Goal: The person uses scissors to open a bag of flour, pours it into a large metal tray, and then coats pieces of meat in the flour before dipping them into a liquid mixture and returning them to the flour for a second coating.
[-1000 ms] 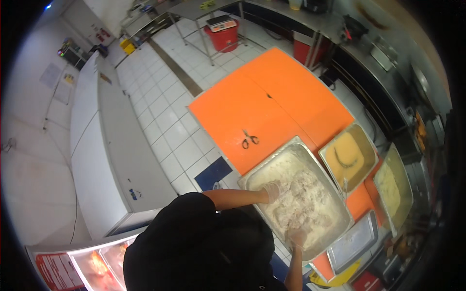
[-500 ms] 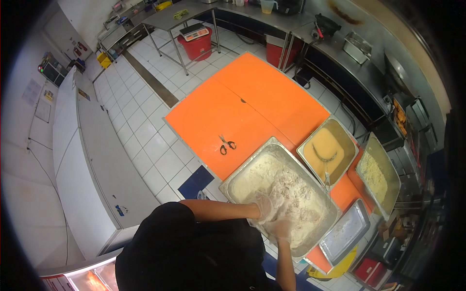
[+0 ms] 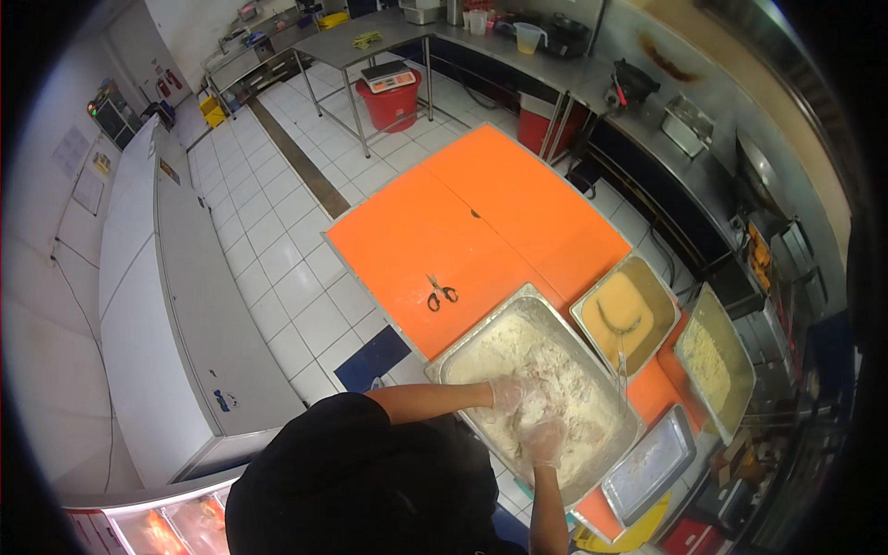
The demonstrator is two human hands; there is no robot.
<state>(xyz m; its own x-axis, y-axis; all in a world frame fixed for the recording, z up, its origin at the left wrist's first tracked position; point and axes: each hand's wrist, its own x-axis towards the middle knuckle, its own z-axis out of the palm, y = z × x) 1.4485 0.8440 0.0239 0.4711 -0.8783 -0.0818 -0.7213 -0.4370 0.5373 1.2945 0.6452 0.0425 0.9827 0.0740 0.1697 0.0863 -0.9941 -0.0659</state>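
Note:
Both my hands are in thin clear plastic gloves, inside a large rectangular metal pan point(image 3: 462, 356) of pale flour. My left hand point(image 3: 509, 395) reaches in from the left and touches a heap of flour-coated pieces point(image 3: 555, 375), whose kind I cannot make out. Nearer to me, my right hand point(image 3: 543, 440) presses against the same heap from below. A white floury clump lies between the two hands. Flour and the pieces hide the fingertips, so their grip does not show clearly.
Right of the pan stand a deep metal pan of tan batter point(image 3: 610, 296) with a whisk point(image 3: 622, 356), another pan of yellowish crumbs point(image 3: 708, 361), and a shallow metal tray point(image 3: 652, 472). Black-handled scissors point(image 3: 442, 294) lie on the orange table point(image 3: 481, 203). White chest freezers point(image 3: 217, 305) line the left.
My right hand has moved slightly up into the heap, and my left hand has shifted a little to the right. The view has tilted, so the surroundings sit lower in the picture.

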